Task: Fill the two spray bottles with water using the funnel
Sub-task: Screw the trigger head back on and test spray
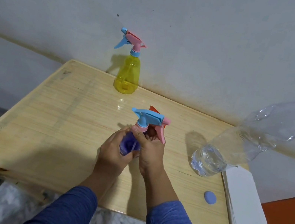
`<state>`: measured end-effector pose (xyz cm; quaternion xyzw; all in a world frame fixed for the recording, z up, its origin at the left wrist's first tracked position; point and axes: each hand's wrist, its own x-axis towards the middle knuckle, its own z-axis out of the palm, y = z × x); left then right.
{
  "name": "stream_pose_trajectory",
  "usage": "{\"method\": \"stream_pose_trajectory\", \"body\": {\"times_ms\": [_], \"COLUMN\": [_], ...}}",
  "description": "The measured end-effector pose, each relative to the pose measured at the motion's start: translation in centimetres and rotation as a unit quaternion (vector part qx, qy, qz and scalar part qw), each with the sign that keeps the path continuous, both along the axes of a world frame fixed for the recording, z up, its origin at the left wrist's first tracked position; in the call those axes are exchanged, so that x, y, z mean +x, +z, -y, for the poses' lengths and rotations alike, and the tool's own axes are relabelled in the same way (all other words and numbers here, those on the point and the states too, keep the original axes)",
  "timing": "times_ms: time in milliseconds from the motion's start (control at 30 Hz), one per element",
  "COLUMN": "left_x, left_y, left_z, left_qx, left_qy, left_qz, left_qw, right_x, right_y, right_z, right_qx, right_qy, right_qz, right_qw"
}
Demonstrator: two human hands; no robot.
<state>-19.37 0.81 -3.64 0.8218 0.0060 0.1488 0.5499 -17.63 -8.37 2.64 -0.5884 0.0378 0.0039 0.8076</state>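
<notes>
We hold the purple bottle [129,145] upright at mid-bench: left hand [114,151] wrapped round its body, right hand [150,151] pinching the collar under the sprayer [149,119]. The yellow bottle [127,75] stands well beyond.

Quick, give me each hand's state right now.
Left hand: closed around the purple spray bottle.
Right hand: gripping that bottle's neck, at the trigger head's collar.

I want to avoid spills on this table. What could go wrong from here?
1. The big water bottle stands open, its cap lying on the table; an elbow bump could tip it onto the white paper beside it.
2. Both hands, left and right, grip the purple spray bottle at its neck; a slip could tip it over.
</notes>
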Motion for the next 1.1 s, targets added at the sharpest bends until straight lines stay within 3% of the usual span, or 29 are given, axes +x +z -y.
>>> {"method": "stream_pose_trajectory", "body": {"times_ms": [433,633,867,1100], "left_x": [0.2,0.3,0.2,0.3], "left_y": [-0.2,-0.3,0.0,-0.2], "left_z": [-0.1,-0.1,0.0,-0.1], "left_qx": [0.006,0.009,0.004,0.007], "left_qy": [-0.01,-0.003,-0.004,0.002], "left_qz": [-0.01,-0.014,-0.02,-0.014], "left_qw": [1.0,1.0,1.0,1.0], "right_x": [0.2,0.2,0.0,-0.5], "right_y": [0.1,-0.4,-0.6,-1.4], "right_z": [0.5,1.3,0.4,-0.1], "right_qx": [-0.025,-0.057,-0.028,-0.114], "right_qy": [0.004,0.039,-0.021,-0.043], "right_qz": [0.046,0.018,0.061,0.068], "right_qw": [0.999,0.997,0.998,0.99]}}
